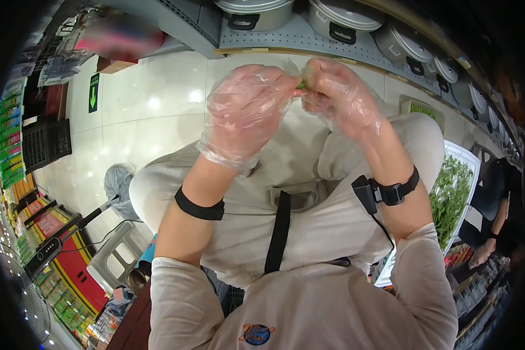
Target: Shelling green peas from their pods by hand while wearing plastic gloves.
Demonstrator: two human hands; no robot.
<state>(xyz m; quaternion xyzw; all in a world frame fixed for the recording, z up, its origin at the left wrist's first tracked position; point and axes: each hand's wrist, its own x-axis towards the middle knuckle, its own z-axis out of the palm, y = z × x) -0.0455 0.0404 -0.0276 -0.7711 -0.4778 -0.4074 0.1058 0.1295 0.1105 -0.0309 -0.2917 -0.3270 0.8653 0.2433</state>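
My left hand (247, 107) and my right hand (341, 94) meet in front of me, each in a thin clear plastic glove. Between their fingertips they pinch a small green plant piece (301, 85), probably a pod; fingers hide most of it. To my right stands a white plastic tub (474, 164) heaped with slender green pods or stems (450, 197). Beyond my right knee, a smaller shallow tray (404, 106) holds small green pieces, like shelled peas (422, 110).
Lidded metal pots (345, 17) line a perforated shelf (280, 39) ahead. On my left are a grey plastic bag (120, 188), a grey stool (116, 253), a black crate (48, 144) and a fan (19, 297). Another person's gloved hand (482, 253) shows at far right.
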